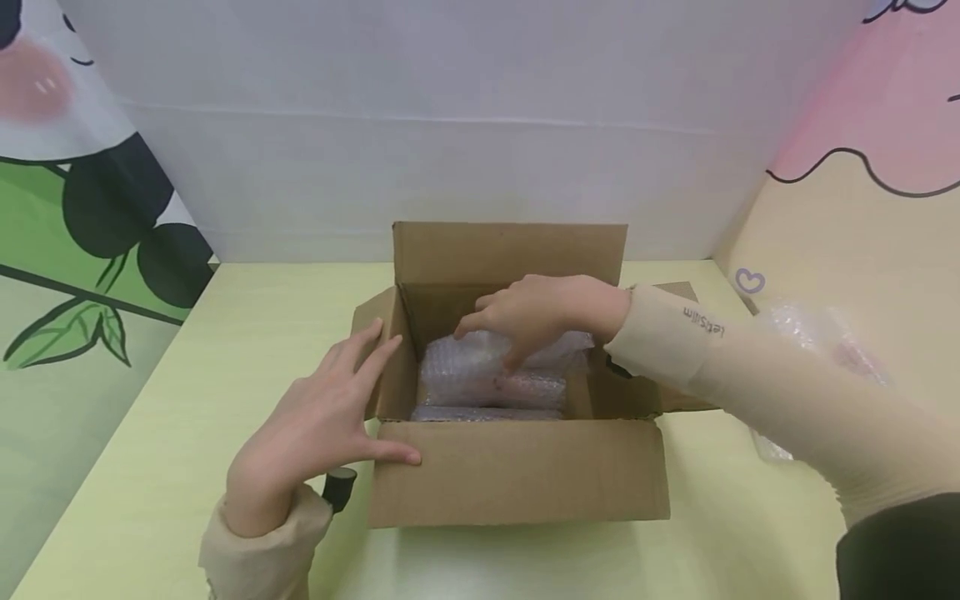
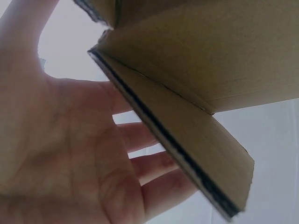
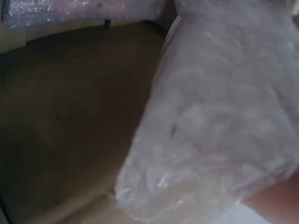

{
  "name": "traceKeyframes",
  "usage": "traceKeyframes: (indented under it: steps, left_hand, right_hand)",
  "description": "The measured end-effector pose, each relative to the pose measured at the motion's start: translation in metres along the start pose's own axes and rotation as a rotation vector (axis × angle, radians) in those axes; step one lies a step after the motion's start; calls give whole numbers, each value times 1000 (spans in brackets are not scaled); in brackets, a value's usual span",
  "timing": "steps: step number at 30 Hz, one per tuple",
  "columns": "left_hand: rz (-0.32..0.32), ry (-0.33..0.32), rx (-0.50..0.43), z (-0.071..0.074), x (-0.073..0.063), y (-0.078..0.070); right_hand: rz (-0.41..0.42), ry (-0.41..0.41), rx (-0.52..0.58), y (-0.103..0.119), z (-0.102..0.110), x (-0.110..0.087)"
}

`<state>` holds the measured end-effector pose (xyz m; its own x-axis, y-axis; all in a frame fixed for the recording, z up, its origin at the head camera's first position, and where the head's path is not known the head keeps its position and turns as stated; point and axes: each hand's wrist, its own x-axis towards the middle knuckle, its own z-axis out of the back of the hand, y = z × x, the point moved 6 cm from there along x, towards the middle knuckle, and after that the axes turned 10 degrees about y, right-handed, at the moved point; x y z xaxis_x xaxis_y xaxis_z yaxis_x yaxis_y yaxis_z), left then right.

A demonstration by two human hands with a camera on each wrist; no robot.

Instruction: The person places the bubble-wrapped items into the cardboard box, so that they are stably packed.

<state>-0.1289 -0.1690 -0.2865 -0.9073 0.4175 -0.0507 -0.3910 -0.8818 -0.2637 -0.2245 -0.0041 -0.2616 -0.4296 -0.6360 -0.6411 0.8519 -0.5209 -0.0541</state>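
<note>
An open cardboard box stands on the table with its flaps spread outward. Inside lie several bubble-wrapped packages, one toward the front. My right hand reaches in from the right and grips the upper bubble-wrapped package, thumb on the near side and fingers over the far side. That package fills much of the right wrist view. At the box's left side my left hand has its fingers spread against the left flap, with the thumb over the front flap.
To the right of the box, partly behind the right sleeve, lie more bubble-wrapped items. The yellow table meets a pale back wall, with printed panels at both sides.
</note>
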Motion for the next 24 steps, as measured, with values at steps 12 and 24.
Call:
traceKeyframes:
  steps: [12,24]
  left_hand:
    - [6,1,-4,1,-1,-2]
    - [2,8,6,1,2,-4]
  right_hand:
    - [-10,45,-65,5,-22,41]
    - [-17,-22,-67,0,-46,52]
